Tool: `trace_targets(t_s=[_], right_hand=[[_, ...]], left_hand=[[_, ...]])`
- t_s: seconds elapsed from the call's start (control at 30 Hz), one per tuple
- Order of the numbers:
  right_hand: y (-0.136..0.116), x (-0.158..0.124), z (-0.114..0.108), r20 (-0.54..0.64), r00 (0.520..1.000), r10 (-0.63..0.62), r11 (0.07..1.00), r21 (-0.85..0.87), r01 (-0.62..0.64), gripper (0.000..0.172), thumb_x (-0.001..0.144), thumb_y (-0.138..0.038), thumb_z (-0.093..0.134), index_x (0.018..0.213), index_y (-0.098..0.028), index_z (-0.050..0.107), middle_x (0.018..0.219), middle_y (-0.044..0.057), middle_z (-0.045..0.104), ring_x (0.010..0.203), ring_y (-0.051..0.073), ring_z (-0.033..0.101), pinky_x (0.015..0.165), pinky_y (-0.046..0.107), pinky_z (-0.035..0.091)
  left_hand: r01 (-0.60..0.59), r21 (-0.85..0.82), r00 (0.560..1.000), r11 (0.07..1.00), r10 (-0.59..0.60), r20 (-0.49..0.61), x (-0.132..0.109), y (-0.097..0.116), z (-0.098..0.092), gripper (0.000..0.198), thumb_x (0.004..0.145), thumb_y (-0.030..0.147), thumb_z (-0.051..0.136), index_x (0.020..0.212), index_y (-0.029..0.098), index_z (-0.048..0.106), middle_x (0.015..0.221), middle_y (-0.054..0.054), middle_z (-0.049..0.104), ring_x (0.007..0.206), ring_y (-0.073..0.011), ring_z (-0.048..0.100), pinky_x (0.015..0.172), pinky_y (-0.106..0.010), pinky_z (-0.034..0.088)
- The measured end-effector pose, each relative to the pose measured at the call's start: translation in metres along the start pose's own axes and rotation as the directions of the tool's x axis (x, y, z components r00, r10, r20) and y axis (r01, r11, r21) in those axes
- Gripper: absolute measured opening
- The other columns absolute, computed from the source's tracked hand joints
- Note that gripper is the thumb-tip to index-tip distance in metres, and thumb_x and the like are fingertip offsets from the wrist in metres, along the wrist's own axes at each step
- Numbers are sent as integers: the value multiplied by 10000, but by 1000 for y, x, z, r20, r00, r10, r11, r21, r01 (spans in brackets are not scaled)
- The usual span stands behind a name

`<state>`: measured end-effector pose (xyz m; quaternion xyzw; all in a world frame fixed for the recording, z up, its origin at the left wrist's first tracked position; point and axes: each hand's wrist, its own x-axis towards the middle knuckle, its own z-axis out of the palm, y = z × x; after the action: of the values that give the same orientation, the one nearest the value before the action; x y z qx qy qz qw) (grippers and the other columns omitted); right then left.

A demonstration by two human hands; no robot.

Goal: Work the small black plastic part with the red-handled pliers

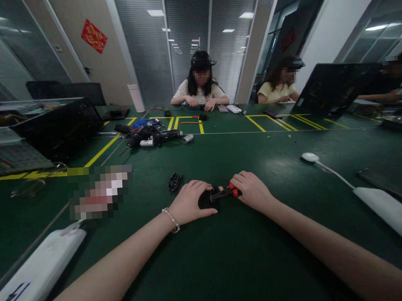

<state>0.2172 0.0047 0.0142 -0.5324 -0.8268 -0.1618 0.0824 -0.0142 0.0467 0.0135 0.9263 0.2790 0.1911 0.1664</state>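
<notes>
In the head view, just below the frame's centre, the left hand [190, 202] closes its grip over a black round part [207, 202] lying on the green worktop [228, 258]. To its right, the right hand [253, 190] has its grip pinching red-handled pliers [228, 192], whose nose touches the part. A small black piece [174, 181] lies just to the upper left.
</notes>
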Motion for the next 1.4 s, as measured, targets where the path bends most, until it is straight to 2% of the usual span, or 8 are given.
trace_targets(t_s=[1.4], right_hand=[[-3, 0, -1, -7, 1000, -11, 1000, -12, 11, 215, 662, -117, 533, 872, -153, 560, 884, 66, 579, 813, 193, 473, 719, 315, 366]], left_hand=[[-5, 24, 1000, 1000, 5, 2, 0, 2, 0, 555, 661, 502, 623, 1100, 212, 446, 1131, -53, 508, 1041, -258, 436, 858, -409, 369]])
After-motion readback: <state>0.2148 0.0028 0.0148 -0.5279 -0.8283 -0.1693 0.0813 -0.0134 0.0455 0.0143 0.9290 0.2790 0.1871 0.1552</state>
